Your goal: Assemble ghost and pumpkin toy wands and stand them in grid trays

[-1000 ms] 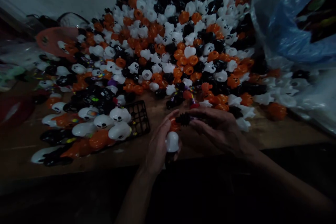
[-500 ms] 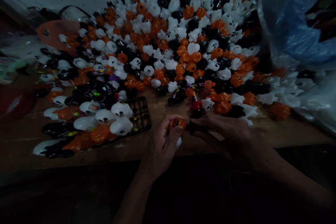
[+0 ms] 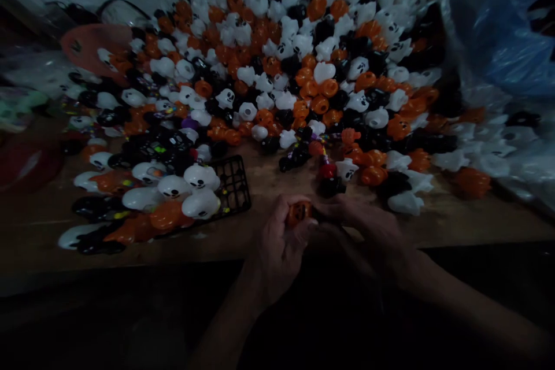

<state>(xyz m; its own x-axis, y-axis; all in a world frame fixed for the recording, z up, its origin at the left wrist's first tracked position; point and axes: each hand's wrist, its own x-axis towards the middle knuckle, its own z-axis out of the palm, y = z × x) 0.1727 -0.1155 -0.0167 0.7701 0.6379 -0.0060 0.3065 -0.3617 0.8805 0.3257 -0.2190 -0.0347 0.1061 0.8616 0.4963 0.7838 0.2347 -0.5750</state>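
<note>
An orange plastic pumpkin with a black jack-o'-lantern face [image 3: 299, 215] is held between the thumb and fingers of my left hand [image 3: 281, 243], over the table's front edge. My right hand [image 3: 368, 228] is closed and meets the pumpkin from the right side. Something dark shows at its fingertips, too dim and blurred to name. Just behind my hands lie a white ghost piece [image 3: 347, 170], a small red piece [image 3: 328, 171] and a black piece [image 3: 332, 186].
A large heap of white, black and orange Halloween pieces [image 3: 277, 81] covers the back of the wooden table [image 3: 269, 179]. At left, several rounded figures [image 3: 173, 188] stand in a black grid rack [image 3: 236, 185]. Clear and blue plastic bags [image 3: 498, 40] bulge at right.
My view has shifted slightly. The pumpkin's face shows more fully now, and my right hand sits closer to it. A white piece under my left hand is now out of sight.
</note>
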